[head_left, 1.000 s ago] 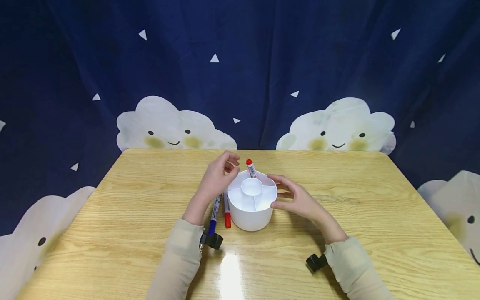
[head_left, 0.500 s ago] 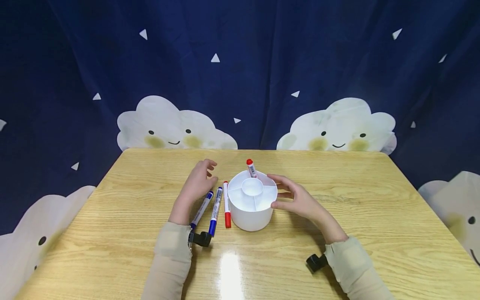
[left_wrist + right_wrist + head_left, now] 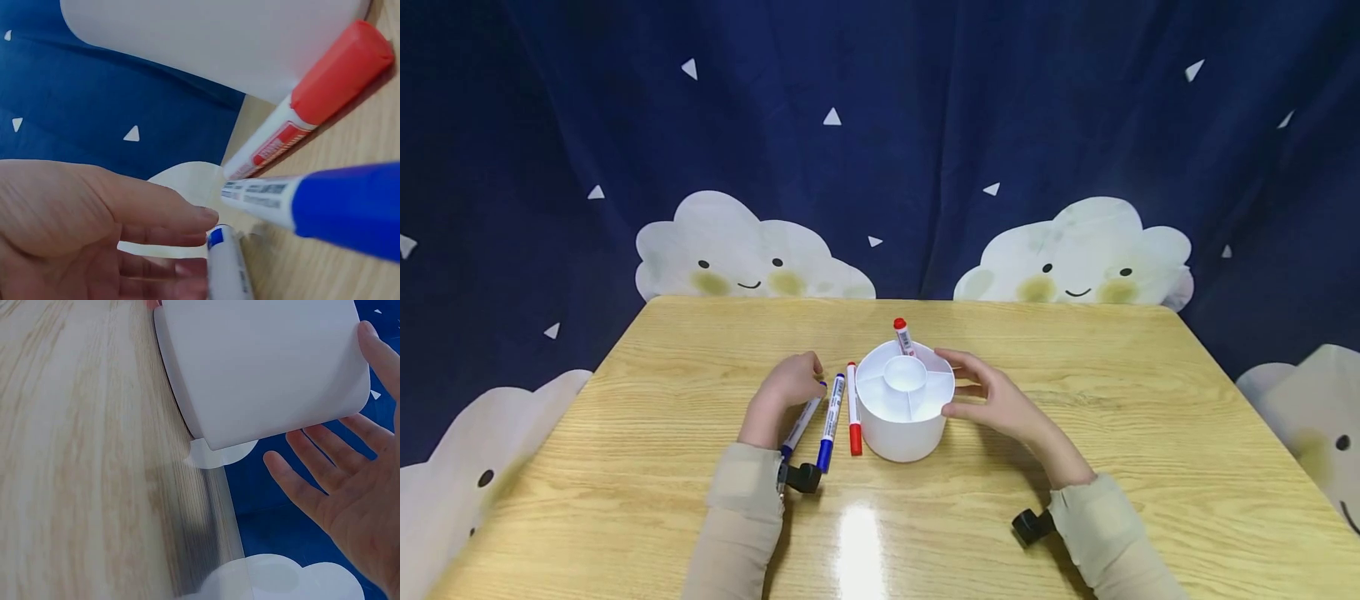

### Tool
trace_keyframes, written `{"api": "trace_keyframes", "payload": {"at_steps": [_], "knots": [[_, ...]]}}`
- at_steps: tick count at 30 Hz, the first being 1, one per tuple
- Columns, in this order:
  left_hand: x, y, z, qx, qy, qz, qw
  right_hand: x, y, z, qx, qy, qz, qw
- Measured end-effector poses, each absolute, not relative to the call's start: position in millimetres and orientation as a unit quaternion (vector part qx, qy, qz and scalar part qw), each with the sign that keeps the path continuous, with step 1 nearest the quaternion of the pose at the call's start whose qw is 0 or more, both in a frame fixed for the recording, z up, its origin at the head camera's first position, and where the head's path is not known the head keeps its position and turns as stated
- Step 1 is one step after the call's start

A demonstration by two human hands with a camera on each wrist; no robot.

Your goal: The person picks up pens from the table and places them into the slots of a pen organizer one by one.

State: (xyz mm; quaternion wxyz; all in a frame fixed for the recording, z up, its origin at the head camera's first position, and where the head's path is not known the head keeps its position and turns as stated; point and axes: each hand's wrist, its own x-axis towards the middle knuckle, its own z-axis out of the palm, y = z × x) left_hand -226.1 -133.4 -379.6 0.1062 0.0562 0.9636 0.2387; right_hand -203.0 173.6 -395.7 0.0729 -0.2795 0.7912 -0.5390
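A white round holder [image 3: 904,425] with inner compartments stands mid-table, and a red-capped marker [image 3: 901,335] stands upright in its far compartment. Left of it three markers lie side by side: a red one [image 3: 853,408], a blue one [image 3: 831,412] and a second blue one [image 3: 800,423] furthest left. My left hand [image 3: 785,389] is down on that leftmost blue marker [image 3: 226,269], with curled fingertips [image 3: 187,214] closing round its far end. My right hand [image 3: 992,398] rests with straight fingers against the holder's right wall [image 3: 262,369]; the palm [image 3: 353,500] is open.
The wooden table [image 3: 1075,350] stretches wide on both sides of the holder. A dark blue curtain [image 3: 880,125] with white clouds hangs behind the far edge. Black wrist cameras [image 3: 1032,525] sit by each sleeve.
My left hand left the holder's far rim, swung left and came down onto the leftmost blue marker, its fingers curling. The right hand and the holder stayed still.
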Motion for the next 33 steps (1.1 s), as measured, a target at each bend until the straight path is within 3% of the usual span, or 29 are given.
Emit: {"api": "trace_keyframes", "payload": {"at_steps": [21, 33], "knots": [[-229.0, -130.2, -389.4, 0.045, 0.965, 0.239, 0.103, -204.1, 174.3, -395.6, -0.282, 0.794, -0.533, 0.07], [-232.8, -133.8, -389.1, 0.057, 0.969, 0.236, 0.056, -203.1, 173.5, -396.5, -0.274, 0.793, -0.539, 0.067]]}}
